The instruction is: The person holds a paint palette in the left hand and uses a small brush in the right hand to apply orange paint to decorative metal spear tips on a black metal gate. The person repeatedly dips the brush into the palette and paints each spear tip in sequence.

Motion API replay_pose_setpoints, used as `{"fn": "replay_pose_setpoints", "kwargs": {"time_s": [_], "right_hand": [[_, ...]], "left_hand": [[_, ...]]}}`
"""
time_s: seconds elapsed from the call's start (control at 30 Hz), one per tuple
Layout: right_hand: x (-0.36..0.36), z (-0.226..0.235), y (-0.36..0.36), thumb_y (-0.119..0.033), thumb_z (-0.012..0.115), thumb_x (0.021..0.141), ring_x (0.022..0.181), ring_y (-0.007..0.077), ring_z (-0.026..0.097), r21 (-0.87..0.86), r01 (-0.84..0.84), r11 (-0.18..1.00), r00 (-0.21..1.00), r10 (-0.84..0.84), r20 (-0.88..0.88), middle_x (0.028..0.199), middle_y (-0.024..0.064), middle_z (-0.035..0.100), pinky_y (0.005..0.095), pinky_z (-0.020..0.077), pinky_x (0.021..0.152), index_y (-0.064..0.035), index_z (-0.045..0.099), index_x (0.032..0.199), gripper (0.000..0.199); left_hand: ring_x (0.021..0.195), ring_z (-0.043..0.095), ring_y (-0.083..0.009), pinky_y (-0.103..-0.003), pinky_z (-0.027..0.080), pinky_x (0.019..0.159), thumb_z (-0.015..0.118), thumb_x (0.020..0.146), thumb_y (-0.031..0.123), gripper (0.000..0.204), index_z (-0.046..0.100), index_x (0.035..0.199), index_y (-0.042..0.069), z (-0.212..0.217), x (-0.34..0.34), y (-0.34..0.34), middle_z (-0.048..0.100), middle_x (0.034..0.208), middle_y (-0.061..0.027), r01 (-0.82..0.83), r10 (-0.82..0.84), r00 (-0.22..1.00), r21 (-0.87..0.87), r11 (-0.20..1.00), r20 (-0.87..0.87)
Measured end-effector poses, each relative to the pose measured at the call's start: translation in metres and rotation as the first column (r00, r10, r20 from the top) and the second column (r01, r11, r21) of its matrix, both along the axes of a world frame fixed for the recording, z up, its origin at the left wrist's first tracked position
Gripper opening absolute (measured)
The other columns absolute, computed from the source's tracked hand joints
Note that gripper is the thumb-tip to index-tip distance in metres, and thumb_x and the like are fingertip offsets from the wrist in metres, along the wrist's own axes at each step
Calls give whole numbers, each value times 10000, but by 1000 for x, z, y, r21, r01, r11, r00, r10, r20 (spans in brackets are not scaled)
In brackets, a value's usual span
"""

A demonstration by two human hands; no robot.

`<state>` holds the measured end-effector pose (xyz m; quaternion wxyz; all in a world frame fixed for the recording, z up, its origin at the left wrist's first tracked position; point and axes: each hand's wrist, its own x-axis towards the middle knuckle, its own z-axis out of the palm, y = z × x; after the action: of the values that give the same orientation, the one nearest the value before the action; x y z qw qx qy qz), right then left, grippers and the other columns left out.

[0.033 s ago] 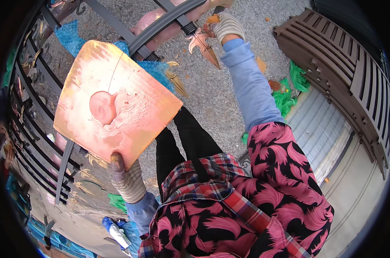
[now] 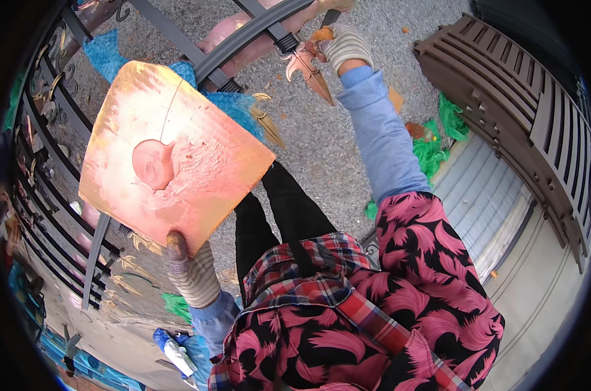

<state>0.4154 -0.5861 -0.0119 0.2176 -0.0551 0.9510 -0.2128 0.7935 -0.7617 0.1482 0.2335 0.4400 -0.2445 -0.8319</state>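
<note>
1. Low-left of frame: left hand (image 2: pixel 190 270) in a striped knit glove, fingers clamped on the bottom edge of a flat cardboard sheet smeared with pink and orange paint (image 2: pixel 171 156); paint-stained thumb lies on the top face.
2. Cardboard sheet is held roughly level above the ground, tilted slightly, with a thicker pink paint blob (image 2: pixel 153 164) near its middle. It covers part of the black wrought-iron gate (image 2: pixel 54 195) lying flat below.
3. Top centre: right hand (image 2: pixel 345 47) in a matching striped glove, arm stretched out in a light-blue sleeve (image 2: pixel 381 130). Fingers are closed on a thin handle that runs out of frame at the top; can't tell what the tool is.
4. Right hand sits just beside a copper-painted spearhead finial (image 2: pixel 308 68) on a dark gate bar (image 2: pixel 256 32).
5. Second finial, gold (image 2: pixel 266 120), lies near the sheet's right corner.
6. Ground: grey gravel (image 2: pixel 321 156), blue plastic sheeting (image 2: pixel 106 55) under the gate, green scraps (image 2: pixel 432 153) right of the sleeve.
7. Right edge: brown slatted bench-like panel (image 2: pixel 504 85).
8. Bottom-left: small white bottle with a blue part (image 2: pixel 177 355), well apart from both hands.
</note>
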Motion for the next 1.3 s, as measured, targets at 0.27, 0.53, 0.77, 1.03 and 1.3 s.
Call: {"fn": "replay_pose_setpoints", "kwargs": {"time_s": [0.27, 0.53, 0.77, 1.03, 1.3], "right_hand": [[89, 61, 40, -280, 640, 699, 720, 324, 591, 392, -215, 894, 962, 125, 242, 799, 155, 618, 380, 483, 656, -125, 647, 870, 231], [88, 20, 29, -251, 676, 683, 792, 331, 589, 404, -278, 872, 951, 308, -8, 812, 161, 612, 377, 484, 668, -64, 618, 853, 260], [104, 78, 22, -263, 691, 683, 808, 318, 592, 354, -249, 901, 928, 326, -178, 855, 164, 611, 374, 481, 692, -70, 622, 898, 297], [98, 39, 55, -229, 690, 681, 757, 302, 596, 259, -169, 951, 983, 141, 121, 821, 163, 610, 387, 468, 633, -33, 613, 865, 280], [103, 34, -34, -257, 696, 670, 784, 308, 595, 307, -260, 916, 947, 304, -107, 834, 161, 612, 367, 484, 680, -45, 598, 925, 346]], "left_hand": [[1195, 356, -216, -372, 235, 1045, 648, 734, 182, 691, 299, 1304, 6, 2, 6, 4, 382, 1295, -93, -11, 11, 1000, 10, 1000, 22], [1186, 368, -212, -367, 245, 1040, 637, 746, 171, 661, 311, 1295, 0, 5, 4, 3, 391, 1288, -94, 31, -31, 999, 5, 1000, 8], [1181, 374, -203, -360, 255, 1037, 645, 741, 163, 664, 314, 1293, 0, 4, 7, 7, 394, 1284, -88, 31, -32, 999, 39, 999, 25], [1180, 376, -206, -365, 245, 1041, 642, 741, 176, 669, 312, 1297, 2, 0, 14, 11, 401, 1282, -93, 1, -1, 999, 25, 1000, 33], [1184, 375, -211, -372, 241, 1044, 645, 739, 172, 677, 308, 1301, 3, 2, 13, 11, 391, 1295, -98, 4, -6, 999, 39, 999, 43]]}}
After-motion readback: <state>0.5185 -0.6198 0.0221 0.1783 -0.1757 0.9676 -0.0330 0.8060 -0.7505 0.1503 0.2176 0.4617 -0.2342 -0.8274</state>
